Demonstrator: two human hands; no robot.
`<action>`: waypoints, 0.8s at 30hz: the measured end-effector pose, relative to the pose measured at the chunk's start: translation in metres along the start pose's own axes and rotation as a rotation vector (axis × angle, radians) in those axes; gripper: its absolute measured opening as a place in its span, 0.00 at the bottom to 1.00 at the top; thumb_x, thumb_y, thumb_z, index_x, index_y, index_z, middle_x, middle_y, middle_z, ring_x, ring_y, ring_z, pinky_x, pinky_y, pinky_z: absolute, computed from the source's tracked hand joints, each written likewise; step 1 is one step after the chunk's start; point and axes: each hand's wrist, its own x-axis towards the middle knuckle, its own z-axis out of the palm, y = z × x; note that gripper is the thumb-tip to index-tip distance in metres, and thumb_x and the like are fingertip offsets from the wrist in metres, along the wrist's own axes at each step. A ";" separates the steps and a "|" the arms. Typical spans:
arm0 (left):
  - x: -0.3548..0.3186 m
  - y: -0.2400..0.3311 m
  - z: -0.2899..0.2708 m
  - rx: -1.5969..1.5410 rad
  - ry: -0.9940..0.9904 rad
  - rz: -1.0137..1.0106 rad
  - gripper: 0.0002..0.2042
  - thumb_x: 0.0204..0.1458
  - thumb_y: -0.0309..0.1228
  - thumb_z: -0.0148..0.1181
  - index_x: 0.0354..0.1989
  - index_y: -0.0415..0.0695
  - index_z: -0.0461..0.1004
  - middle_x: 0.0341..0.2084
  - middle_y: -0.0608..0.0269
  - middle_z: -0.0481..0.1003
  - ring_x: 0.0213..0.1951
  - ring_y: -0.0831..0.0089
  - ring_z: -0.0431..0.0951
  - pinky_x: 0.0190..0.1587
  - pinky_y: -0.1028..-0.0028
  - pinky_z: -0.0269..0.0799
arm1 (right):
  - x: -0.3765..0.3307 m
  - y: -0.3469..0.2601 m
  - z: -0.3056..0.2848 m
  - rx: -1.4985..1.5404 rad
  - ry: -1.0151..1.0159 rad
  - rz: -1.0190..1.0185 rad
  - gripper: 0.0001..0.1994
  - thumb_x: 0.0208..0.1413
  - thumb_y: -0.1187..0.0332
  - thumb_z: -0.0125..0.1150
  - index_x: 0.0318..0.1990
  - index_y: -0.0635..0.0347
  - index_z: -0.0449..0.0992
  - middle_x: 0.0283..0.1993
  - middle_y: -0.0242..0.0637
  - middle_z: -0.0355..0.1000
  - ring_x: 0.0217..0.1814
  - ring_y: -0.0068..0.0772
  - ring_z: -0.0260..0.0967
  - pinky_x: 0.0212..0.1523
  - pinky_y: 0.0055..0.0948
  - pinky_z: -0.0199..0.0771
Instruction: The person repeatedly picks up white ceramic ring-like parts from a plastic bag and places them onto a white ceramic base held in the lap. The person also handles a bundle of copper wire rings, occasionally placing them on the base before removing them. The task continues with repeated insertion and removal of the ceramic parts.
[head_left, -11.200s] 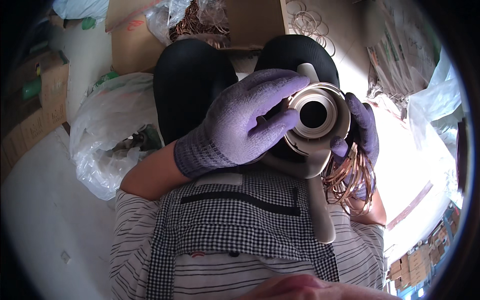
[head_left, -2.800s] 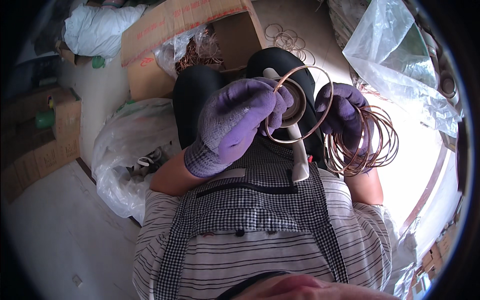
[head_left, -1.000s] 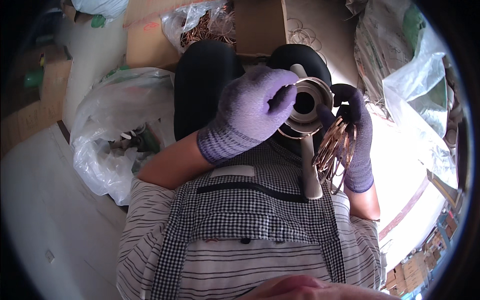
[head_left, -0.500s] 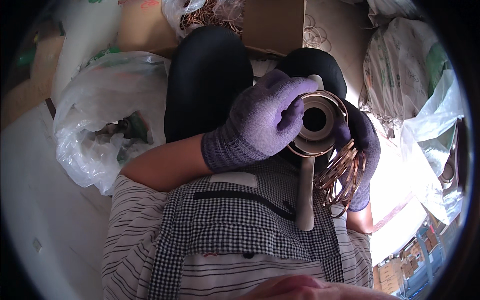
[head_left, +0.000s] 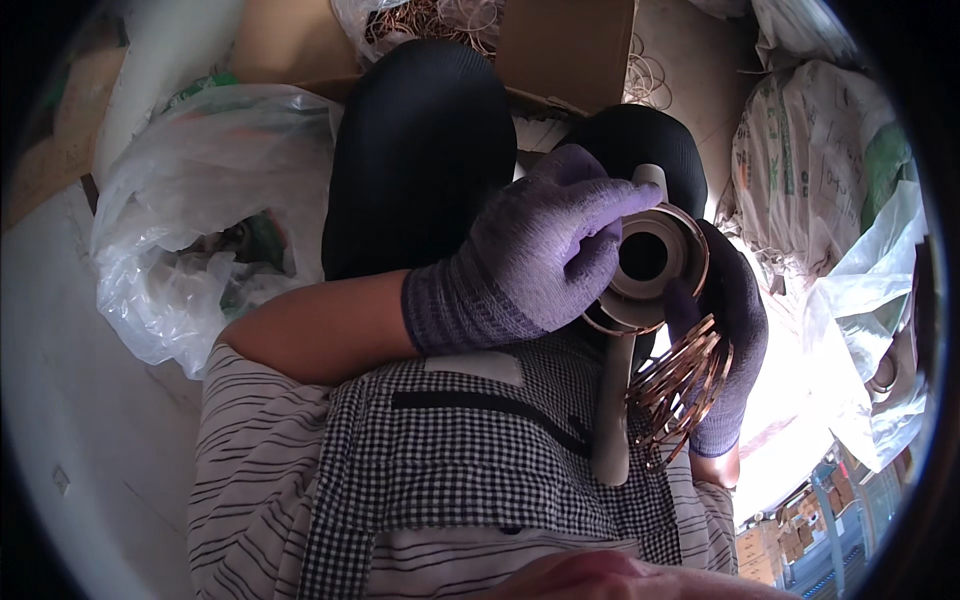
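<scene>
My left hand [head_left: 530, 260], in a purple knit glove, grips the rim of a round metal part [head_left: 645, 268] with a dark centre hole, held over my lap. A thin copper-coloured ring sits around that part's edge. My right hand [head_left: 728, 330], also gloved in purple, holds the part from the right side and carries a bunch of copper-coloured wire rings [head_left: 683, 385] hanging from its fingers. A pale stick-like handle [head_left: 612, 410] runs down from under the part toward my checked apron.
A clear plastic bag [head_left: 200, 230] with scraps lies at my left. A cardboard box [head_left: 560, 45] with more copper rings stands beyond my knees. Loose rings [head_left: 645, 75] lie on the floor, and sacks and plastic bags [head_left: 820, 170] pile up at the right.
The round part has stayed in both hands, with the view shifting slightly. Earlier, my left hand was holding a single large ring over the handle; now a ring sits around the part.
</scene>
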 end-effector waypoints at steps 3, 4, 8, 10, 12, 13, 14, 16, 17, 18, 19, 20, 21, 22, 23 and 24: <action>-0.001 0.005 -0.001 0.002 0.004 -0.030 0.24 0.54 0.16 0.57 0.62 0.43 0.74 0.38 0.58 0.73 0.37 0.71 0.76 0.42 0.74 0.75 | 0.002 -0.006 -0.003 -0.064 -0.024 0.003 0.23 0.57 0.72 0.69 0.59 0.68 0.74 0.48 0.44 0.77 0.47 0.30 0.76 0.48 0.25 0.75; -0.002 0.005 0.000 0.008 -0.001 -0.026 0.25 0.54 0.16 0.58 0.62 0.43 0.74 0.38 0.58 0.73 0.37 0.71 0.76 0.42 0.74 0.75 | 0.003 -0.007 -0.004 -0.075 -0.031 0.007 0.22 0.58 0.72 0.68 0.59 0.68 0.74 0.48 0.44 0.77 0.47 0.30 0.76 0.48 0.26 0.75; -0.004 0.000 -0.003 0.030 -0.030 0.034 0.25 0.55 0.16 0.58 0.63 0.43 0.73 0.40 0.59 0.73 0.37 0.72 0.75 0.42 0.74 0.74 | 0.004 0.001 -0.011 -0.184 -0.072 -0.003 0.21 0.60 0.72 0.66 0.60 0.67 0.75 0.50 0.43 0.77 0.48 0.31 0.77 0.50 0.27 0.75; -0.002 -0.004 -0.004 -0.016 -0.045 0.056 0.25 0.55 0.16 0.58 0.63 0.44 0.73 0.40 0.59 0.72 0.37 0.73 0.74 0.43 0.74 0.74 | 0.004 0.004 -0.013 -0.161 -0.107 0.009 0.20 0.61 0.71 0.65 0.60 0.66 0.74 0.51 0.44 0.77 0.50 0.33 0.77 0.52 0.29 0.75; -0.001 -0.008 -0.004 -0.112 -0.056 0.051 0.25 0.56 0.17 0.59 0.64 0.45 0.73 0.41 0.60 0.72 0.38 0.73 0.74 0.44 0.74 0.74 | 0.008 0.004 -0.014 -0.024 -0.148 0.044 0.20 0.63 0.71 0.63 0.61 0.66 0.74 0.53 0.45 0.76 0.54 0.34 0.76 0.56 0.31 0.75; -0.001 -0.008 -0.004 -0.112 -0.068 0.046 0.25 0.56 0.17 0.59 0.64 0.45 0.73 0.41 0.60 0.71 0.38 0.73 0.74 0.45 0.75 0.74 | 0.008 0.007 -0.012 0.089 -0.122 0.069 0.20 0.63 0.71 0.62 0.62 0.66 0.73 0.54 0.45 0.76 0.55 0.35 0.76 0.58 0.31 0.74; 0.000 -0.009 -0.006 -0.119 -0.084 0.042 0.25 0.56 0.17 0.59 0.64 0.45 0.73 0.41 0.60 0.71 0.39 0.73 0.74 0.45 0.75 0.74 | 0.005 0.011 -0.006 0.198 -0.093 0.100 0.20 0.64 0.71 0.62 0.63 0.65 0.72 0.55 0.45 0.75 0.57 0.35 0.75 0.60 0.32 0.74; 0.003 -0.010 -0.008 -0.135 -0.111 0.036 0.25 0.56 0.16 0.58 0.65 0.45 0.72 0.42 0.61 0.71 0.39 0.74 0.74 0.46 0.75 0.73 | 0.002 0.023 -0.001 0.427 -0.095 0.141 0.22 0.65 0.71 0.61 0.65 0.65 0.70 0.58 0.46 0.74 0.61 0.38 0.73 0.63 0.34 0.72; 0.004 -0.011 -0.009 -0.143 -0.129 0.038 0.26 0.57 0.16 0.58 0.65 0.46 0.72 0.42 0.61 0.71 0.39 0.74 0.74 0.46 0.76 0.73 | -0.002 0.027 0.002 0.491 -0.052 0.141 0.22 0.65 0.70 0.61 0.65 0.65 0.70 0.58 0.46 0.74 0.61 0.38 0.73 0.63 0.34 0.72; 0.006 -0.012 -0.010 -0.152 -0.147 0.041 0.26 0.57 0.16 0.57 0.65 0.46 0.72 0.42 0.61 0.71 0.40 0.74 0.74 0.46 0.76 0.73 | -0.006 0.031 0.006 0.555 -0.007 0.140 0.23 0.65 0.69 0.62 0.65 0.65 0.69 0.57 0.46 0.74 0.60 0.38 0.73 0.63 0.34 0.72; 0.005 -0.014 -0.011 -0.145 -0.161 0.038 0.26 0.56 0.18 0.60 0.66 0.46 0.71 0.43 0.60 0.71 0.41 0.73 0.74 0.48 0.74 0.73 | -0.002 0.047 0.005 0.488 -0.045 0.033 0.24 0.65 0.66 0.63 0.65 0.65 0.70 0.54 0.45 0.74 0.57 0.37 0.73 0.60 0.33 0.72; 0.003 -0.016 -0.011 -0.138 -0.175 0.035 0.28 0.55 0.21 0.63 0.67 0.47 0.70 0.43 0.59 0.71 0.42 0.71 0.74 0.49 0.73 0.73 | 0.002 0.061 0.002 0.422 -0.073 -0.076 0.24 0.64 0.64 0.63 0.65 0.65 0.70 0.52 0.44 0.74 0.53 0.35 0.73 0.56 0.32 0.72; 0.005 -0.019 -0.013 -0.158 -0.213 0.037 0.29 0.55 0.23 0.65 0.67 0.47 0.70 0.44 0.59 0.71 0.43 0.70 0.74 0.51 0.72 0.73 | 0.003 0.070 -0.001 0.346 -0.069 -0.164 0.25 0.64 0.62 0.64 0.65 0.65 0.71 0.49 0.43 0.74 0.49 0.34 0.74 0.53 0.32 0.73; 0.006 -0.020 -0.015 -0.147 -0.233 0.068 0.32 0.52 0.27 0.69 0.68 0.48 0.69 0.45 0.58 0.70 0.45 0.68 0.74 0.52 0.69 0.72 | 0.004 0.074 -0.005 0.251 -0.068 -0.223 0.26 0.63 0.60 0.65 0.64 0.65 0.71 0.46 0.42 0.74 0.46 0.33 0.73 0.50 0.31 0.73; 0.005 -0.022 -0.017 -0.122 -0.240 0.099 0.35 0.49 0.31 0.72 0.69 0.48 0.68 0.45 0.57 0.70 0.46 0.66 0.73 0.54 0.67 0.71 | 0.007 0.076 -0.004 0.230 -0.073 -0.266 0.28 0.62 0.58 0.66 0.64 0.65 0.72 0.44 0.41 0.73 0.43 0.32 0.72 0.47 0.31 0.72; 0.006 -0.023 -0.018 -0.097 -0.248 0.131 0.39 0.47 0.35 0.76 0.70 0.49 0.67 0.46 0.56 0.70 0.47 0.64 0.73 0.55 0.65 0.71 | 0.009 0.078 -0.003 0.210 -0.080 -0.308 0.29 0.60 0.57 0.67 0.64 0.66 0.72 0.41 0.40 0.72 0.40 0.32 0.70 0.44 0.31 0.71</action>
